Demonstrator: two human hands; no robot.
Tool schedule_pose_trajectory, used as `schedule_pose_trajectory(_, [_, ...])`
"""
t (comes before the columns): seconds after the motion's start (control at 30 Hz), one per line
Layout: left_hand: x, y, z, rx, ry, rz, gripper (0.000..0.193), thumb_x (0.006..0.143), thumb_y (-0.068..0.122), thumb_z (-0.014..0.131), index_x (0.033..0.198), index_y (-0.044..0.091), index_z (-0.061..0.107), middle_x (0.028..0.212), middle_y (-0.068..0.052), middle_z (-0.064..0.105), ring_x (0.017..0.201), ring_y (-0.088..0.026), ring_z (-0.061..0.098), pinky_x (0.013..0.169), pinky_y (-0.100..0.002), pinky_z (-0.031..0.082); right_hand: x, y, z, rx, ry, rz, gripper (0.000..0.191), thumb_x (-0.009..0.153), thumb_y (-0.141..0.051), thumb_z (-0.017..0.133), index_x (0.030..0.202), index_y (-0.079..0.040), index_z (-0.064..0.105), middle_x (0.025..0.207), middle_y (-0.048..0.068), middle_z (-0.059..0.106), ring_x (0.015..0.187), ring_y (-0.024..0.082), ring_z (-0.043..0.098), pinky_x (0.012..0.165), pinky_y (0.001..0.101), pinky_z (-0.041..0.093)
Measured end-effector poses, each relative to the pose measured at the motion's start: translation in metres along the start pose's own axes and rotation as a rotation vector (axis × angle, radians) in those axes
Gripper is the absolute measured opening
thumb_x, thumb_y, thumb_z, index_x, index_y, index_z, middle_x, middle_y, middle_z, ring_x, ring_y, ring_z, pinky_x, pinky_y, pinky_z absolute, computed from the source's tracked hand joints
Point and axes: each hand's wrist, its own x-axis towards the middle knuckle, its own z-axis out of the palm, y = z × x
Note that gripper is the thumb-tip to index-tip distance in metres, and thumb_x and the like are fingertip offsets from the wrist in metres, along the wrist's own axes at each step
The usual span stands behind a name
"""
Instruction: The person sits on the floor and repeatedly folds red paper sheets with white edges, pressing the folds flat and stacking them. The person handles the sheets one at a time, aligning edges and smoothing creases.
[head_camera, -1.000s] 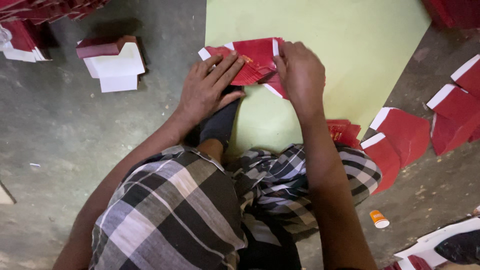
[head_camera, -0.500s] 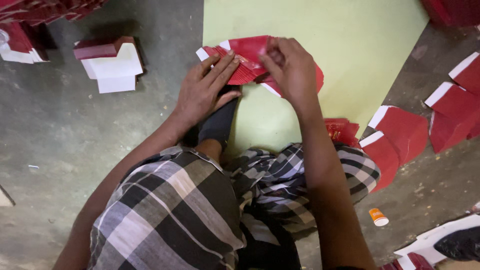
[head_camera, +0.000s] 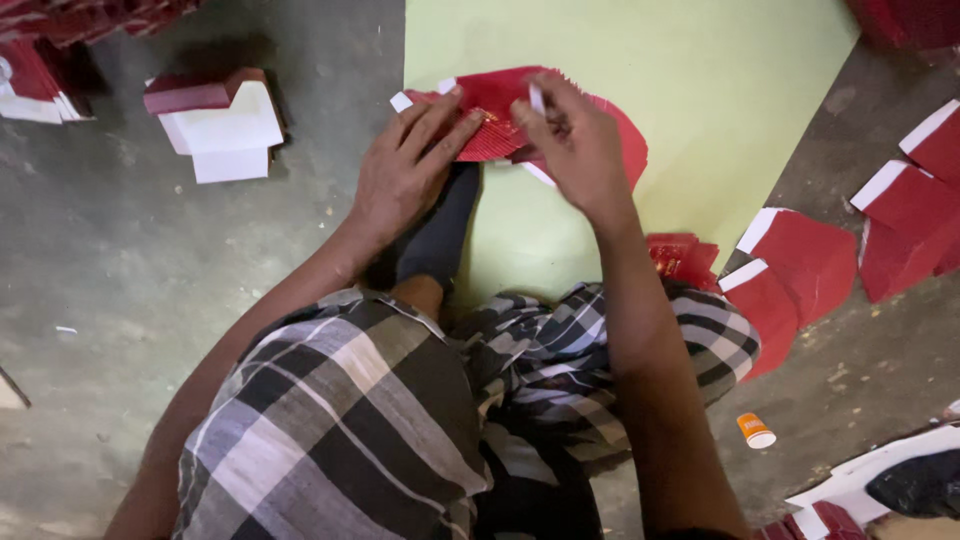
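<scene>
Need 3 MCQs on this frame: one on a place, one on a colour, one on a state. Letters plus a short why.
1. Where does the stack of red paper pieces lie?
A. on the light green sheet
B. on the checked cloth
C. on the white cards

2. What colour is the small capped bottle on the floor?
A. blue
B. orange with a white cap
C. black

3. How is the left hand?
A. lifted in the air
B. closed in a fist
C. flat, fingers spread on the red stack

Key:
1 A, the light green sheet shows all around the stack.
2 B, orange body, white end.
3 C, its fingers press the stack, while the right hand pinches a piece.
</scene>
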Motion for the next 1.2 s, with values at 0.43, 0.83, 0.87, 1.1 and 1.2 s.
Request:
schedule_pose_trajectory(0.43, [-0.001, 0.001, 0.001, -0.009, -0.008, -0.005, 0.05, 0.092, 0.008, 0.075, 0.14, 0.011, 0.065, 0.15, -0.005, 0.058, 0.122, -0.029, 0.063, 0.098, -0.039, 0.058, 0.007, 0.0, 0.0, -0.159, 0.019, 0.013, 0.025, 0.103, -0.018, 0.074, 0.121, -0.001, 0.07, 0.108, 0.01, 0.076, 0.097, 0.015, 0.073, 0.084, 0.0303, 0.058])
schedule_pose_trajectory(0.83, [0.003, -0.004, 0.001, -0.047, 0.015, 0.002, 0.052, 0.091, 0.005, 0.076, 0.142, 0.01, 0.065, 0.144, -0.003, 0.063, 0.122, -0.027, 0.063, 0.1, -0.038, 0.056, 0.006, 0.0, 0.0, -0.144, 0.043, -0.015, 0.025, 0.101, -0.016, 0.077, 0.12, -0.001, 0.069, 0.107, 0.007, 0.075, 0.092, 0.013, 0.07, 0.081, 0.0292, 0.058])
schedule_pose_trajectory(0.87, [0.001, -0.003, 0.001, -0.042, 0.024, 0.011, 0.052, 0.092, 0.006, 0.077, 0.143, 0.01, 0.064, 0.144, -0.004, 0.063, 0.122, -0.027, 0.063, 0.1, -0.038, 0.056, 0.006, 0.0, 0.0, 0.124, 0.007, -0.004, 0.03, 0.102, -0.016, 0.076, 0.125, 0.0, 0.067, 0.11, 0.007, 0.075, 0.092, 0.012, 0.071, 0.081, 0.0278, 0.059])
schedule_pose_trajectory(1.1, [-0.001, 0.001, 0.001, 0.021, 0.019, -0.014, 0.055, 0.093, 0.005, 0.075, 0.145, 0.015, 0.063, 0.147, -0.001, 0.06, 0.123, -0.026, 0.064, 0.101, -0.036, 0.056, 0.013, -0.005, -0.001, -0.064, 0.033, 0.028, 0.027, 0.098, -0.02, 0.08, 0.116, -0.001, 0.07, 0.098, 0.008, 0.076, 0.086, 0.016, 0.072, 0.076, 0.0298, 0.058])
schedule_pose_trajectory(1.2, [-0.002, 0.002, 0.0, 0.027, -0.009, 0.003, 0.059, 0.091, 0.003, 0.073, 0.149, 0.009, 0.062, 0.153, -0.006, 0.056, 0.124, -0.028, 0.063, 0.102, -0.039, 0.056, 0.014, -0.005, -0.001, -0.239, 0.064, -0.028, 0.029, 0.096, -0.02, 0.082, 0.114, -0.001, 0.07, 0.095, 0.009, 0.074, 0.082, 0.016, 0.072, 0.074, 0.0301, 0.059])
